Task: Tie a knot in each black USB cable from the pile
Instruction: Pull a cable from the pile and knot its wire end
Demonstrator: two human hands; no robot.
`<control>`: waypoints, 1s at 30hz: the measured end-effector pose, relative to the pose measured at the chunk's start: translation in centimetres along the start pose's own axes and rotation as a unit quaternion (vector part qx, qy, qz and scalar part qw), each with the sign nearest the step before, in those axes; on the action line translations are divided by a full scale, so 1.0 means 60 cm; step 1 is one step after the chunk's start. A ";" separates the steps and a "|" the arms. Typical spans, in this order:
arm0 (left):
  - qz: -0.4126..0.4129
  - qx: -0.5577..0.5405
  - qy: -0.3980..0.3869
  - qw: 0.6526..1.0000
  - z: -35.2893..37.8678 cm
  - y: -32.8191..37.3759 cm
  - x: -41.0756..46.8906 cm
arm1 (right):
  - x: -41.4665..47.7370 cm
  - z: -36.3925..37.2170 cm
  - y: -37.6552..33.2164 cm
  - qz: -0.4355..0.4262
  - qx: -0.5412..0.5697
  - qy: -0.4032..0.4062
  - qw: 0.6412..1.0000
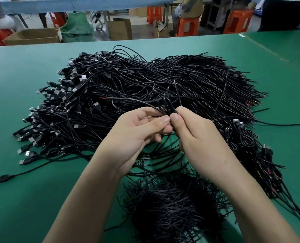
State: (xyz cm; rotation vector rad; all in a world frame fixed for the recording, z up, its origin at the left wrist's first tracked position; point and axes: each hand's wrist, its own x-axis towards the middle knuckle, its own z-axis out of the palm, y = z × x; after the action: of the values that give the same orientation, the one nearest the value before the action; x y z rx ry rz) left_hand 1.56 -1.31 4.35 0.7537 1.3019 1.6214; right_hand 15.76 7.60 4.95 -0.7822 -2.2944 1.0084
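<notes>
Black USB cable (166, 104) is held up between both hands, just above the near edge of the pile (145, 79). It's bent into a small upright loop right above the fingertips, and a loose end with a red tip sticks out to the left. Left hand (138, 130) pinches the cable between thumb and curled fingers, palm turned inward. Right hand (198, 135) pinches it between thumb and forefinger, back of the hand toward the camera. The two thumbs are almost touching. Can't tell whether the loop is already pulled through into a knot. The pile is a big mass of black cables on a green table (23, 67), USB plugs (49, 95) mostly fanned to its left side, bare wire ends to its right. One stray plug (3, 178) lies apart at the near left. A second, smaller heap of cables (172, 204) sits under the forearms at the near edge. Another bundle (261, 155) trails along the right of the right arm. Beyond the table: cardboard boxes (33, 36), a green sack (77, 27) and orange stools (187, 26) on the floor.
</notes>
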 end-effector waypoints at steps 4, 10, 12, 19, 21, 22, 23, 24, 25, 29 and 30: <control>0.010 0.028 -0.003 1.000 -0.001 -0.002 0.002 | -0.002 -0.006 0.000 -0.004 -0.021 0.005 1.000; 0.005 -0.032 -0.070 0.997 -0.012 0.000 0.002 | 0.005 -0.018 0.004 0.027 0.150 -0.040 0.988; 0.015 -0.022 -0.068 0.997 -0.011 -0.005 0.004 | 0.006 -0.023 0.005 0.041 0.239 -0.077 0.967; 0.088 -0.034 -0.069 0.993 0.008 -0.020 0.008 | -0.001 -0.030 -0.003 0.066 0.370 -0.178 0.909; 0.084 -0.040 -0.058 0.994 0.007 -0.022 0.008 | -0.002 -0.030 -0.004 0.060 0.372 -0.185 0.908; 0.082 -0.041 -0.059 0.994 0.007 -0.022 0.008 | -0.002 -0.030 -0.004 0.056 0.370 -0.188 0.908; 0.079 -0.042 -0.064 0.994 0.008 -0.021 0.007 | -0.002 -0.030 -0.004 0.053 0.370 -0.193 0.907; 0.076 -0.041 -0.072 0.994 0.008 -0.020 0.006 | -0.002 -0.032 -0.004 0.052 0.371 -0.198 0.906; 0.075 -0.036 -0.081 0.993 0.009 -0.018 0.005 | -0.002 -0.034 -0.003 0.053 0.373 -0.203 0.904; 0.061 0.000 -0.106 0.993 0.003 -0.017 0.005 | -0.002 -0.040 0.006 0.065 0.377 -0.227 0.896; 0.058 0.003 -0.106 0.993 0.000 -0.018 0.005 | -0.002 -0.040 0.007 0.066 0.375 -0.232 0.895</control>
State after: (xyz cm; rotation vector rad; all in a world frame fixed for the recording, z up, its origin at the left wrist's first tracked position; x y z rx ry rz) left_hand 1.73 -1.02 3.29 0.9926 1.1283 1.5803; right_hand 17.51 8.91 6.01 -0.3852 -1.9253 2.1467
